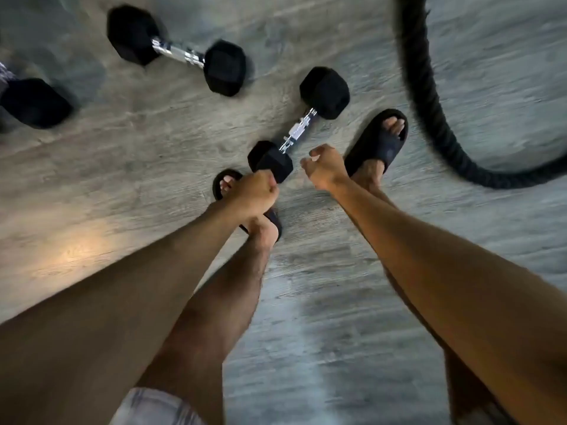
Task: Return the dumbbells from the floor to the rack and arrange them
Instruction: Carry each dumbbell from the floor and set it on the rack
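Approach to the nearest black hexagonal-headed dumbbell with a chrome handle (297,131), lying on the grey wood-grain floor (153,154). Its long axis runs obliquely: the near head sits just ahead of the left grip (254,191), and the far head lies beyond the right grip (325,167), slightly to that grip's right. The handle is just ahead of the right grip and farther from the left, so the right is judged better placed to take it.

Left grip: fingers curled into a fist with nothing visibly held; contact with the near head cannot be told. Right grip: fingers loosely curled, empty.

A second black hexagonal dumbbell (178,53) and a third, cut off by the frame edge (33,102), lie well ahead and left of both grips. A thick black rope (420,87) curves to the right. No rack is in view.
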Tool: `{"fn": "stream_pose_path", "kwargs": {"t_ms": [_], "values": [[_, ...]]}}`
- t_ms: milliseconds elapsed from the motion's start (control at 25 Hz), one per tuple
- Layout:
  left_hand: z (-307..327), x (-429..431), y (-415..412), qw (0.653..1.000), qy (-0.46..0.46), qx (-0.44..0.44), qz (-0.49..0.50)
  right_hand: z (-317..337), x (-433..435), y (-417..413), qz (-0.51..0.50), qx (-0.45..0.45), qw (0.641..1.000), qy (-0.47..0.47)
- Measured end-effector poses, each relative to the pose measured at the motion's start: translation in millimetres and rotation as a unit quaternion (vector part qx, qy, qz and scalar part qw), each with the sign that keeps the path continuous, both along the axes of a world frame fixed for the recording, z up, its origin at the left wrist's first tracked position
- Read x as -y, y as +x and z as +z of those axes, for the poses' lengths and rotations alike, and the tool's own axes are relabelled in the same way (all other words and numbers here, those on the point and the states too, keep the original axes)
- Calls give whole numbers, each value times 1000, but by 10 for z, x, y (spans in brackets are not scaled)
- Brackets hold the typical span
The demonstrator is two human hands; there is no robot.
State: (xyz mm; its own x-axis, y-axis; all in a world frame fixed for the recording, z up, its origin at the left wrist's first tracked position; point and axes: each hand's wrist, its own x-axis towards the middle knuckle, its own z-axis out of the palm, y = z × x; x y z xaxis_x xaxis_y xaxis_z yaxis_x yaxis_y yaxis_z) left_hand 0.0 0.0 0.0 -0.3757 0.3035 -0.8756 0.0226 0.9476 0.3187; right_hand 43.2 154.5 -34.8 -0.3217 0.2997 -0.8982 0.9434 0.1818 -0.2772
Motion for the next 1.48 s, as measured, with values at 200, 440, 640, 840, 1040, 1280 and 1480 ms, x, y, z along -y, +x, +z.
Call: {"fn": "stream_pose_path", "kwargs": {"t_ms": [200,440,640,840,1040,1280,1480], "values": [[-965,-283,12,996,-24,-82,42,-1010,-92,-138,-279,50,952,-113],[-1674,-315,-6,988,-140,-49,40,-1751,-124,-438,-499,-29,826,-261],[-1835,-124,92,991,-61,-96,69,-1965,-64,-660,-538,-11,811,-232],[-1637,-129,71,993,-59,-100,38,-1904,38,-726,-548,26,825,-136],[-762,-162,61,994,-49,-90,-30,-1021,-13,-655,-583,23,806,-100],[1078,-276,-185,992,-15,-96,-77,920,-264,-720,-596,-9,793,-126],[2778,-400,-666,983,14,-114,-143,2668,-509,-911,-608,-57,766,-200]]}}
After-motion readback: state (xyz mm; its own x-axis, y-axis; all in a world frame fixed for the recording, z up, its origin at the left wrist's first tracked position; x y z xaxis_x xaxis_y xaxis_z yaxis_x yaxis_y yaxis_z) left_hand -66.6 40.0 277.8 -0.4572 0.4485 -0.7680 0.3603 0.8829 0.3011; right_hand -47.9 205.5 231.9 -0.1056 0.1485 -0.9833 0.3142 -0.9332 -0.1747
